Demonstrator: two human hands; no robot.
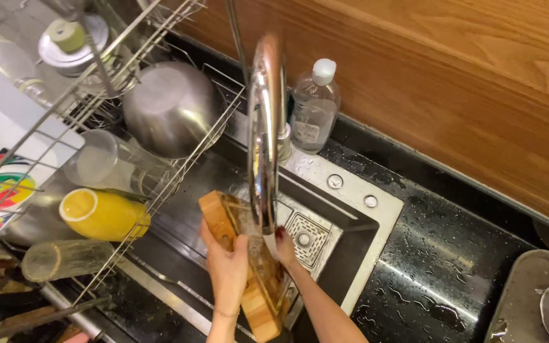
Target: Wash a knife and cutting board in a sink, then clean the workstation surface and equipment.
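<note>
A thick wooden cutting board (219,217) is held on edge over the steel sink (344,219), under the curved chrome tap (263,127). Water runs from the tap onto the board. My left hand (225,263) grips the board's near side, fingers wrapped over its edge. My right hand (284,244) is on the board's far side, pressed against its face, partly hidden behind the tap and the board.
A wire dish rack (160,184) on the left holds a steel bowl (171,108), a yellow cup (101,215), clear glasses (106,162) and a pot lid (74,44). A clear plastic bottle (314,108) stands behind the tap. Wet black counter (440,254) and a grey tray (528,298) lie right.
</note>
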